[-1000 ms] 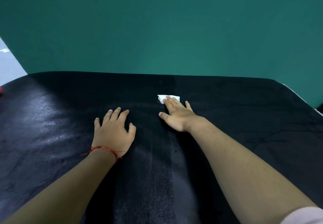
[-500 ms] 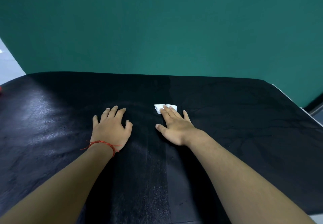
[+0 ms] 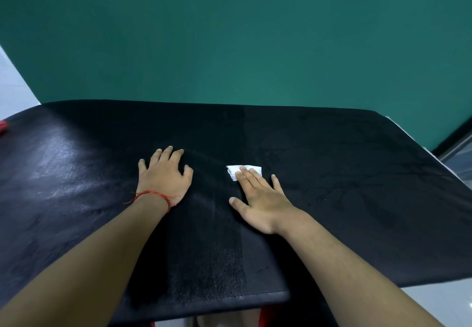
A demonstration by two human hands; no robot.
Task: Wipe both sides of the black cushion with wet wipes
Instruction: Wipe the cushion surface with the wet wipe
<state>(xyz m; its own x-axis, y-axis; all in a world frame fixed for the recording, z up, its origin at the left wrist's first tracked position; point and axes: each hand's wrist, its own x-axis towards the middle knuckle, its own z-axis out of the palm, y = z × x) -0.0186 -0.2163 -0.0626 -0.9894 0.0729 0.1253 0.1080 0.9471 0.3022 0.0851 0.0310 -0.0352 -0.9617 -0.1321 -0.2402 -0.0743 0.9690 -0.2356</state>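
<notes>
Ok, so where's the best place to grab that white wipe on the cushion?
Probably the crumpled left end of the wipe, the part not under the fingers of the right hand. Come from above and the left and pinch the crease: the wipe lies flat on the cushion, so little else stands up.

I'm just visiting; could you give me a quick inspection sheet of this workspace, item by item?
Surface: black cushion lying flat, glossy sheen on its left part, faint streaks in the middle.
Job's things: one white wet wipe, folded small, on the cushion, partly covered by fingertips.
Clutter: a small red thing at the far left edge, cut off, unidentifiable.
Hands: left hand flat on the cushion, fingers spread, red string on its wrist; right hand presses the wipe with straight fingers.
Cables: nothing seen.
Surroundings: green wall behind; pale floor at the sides.
</notes>
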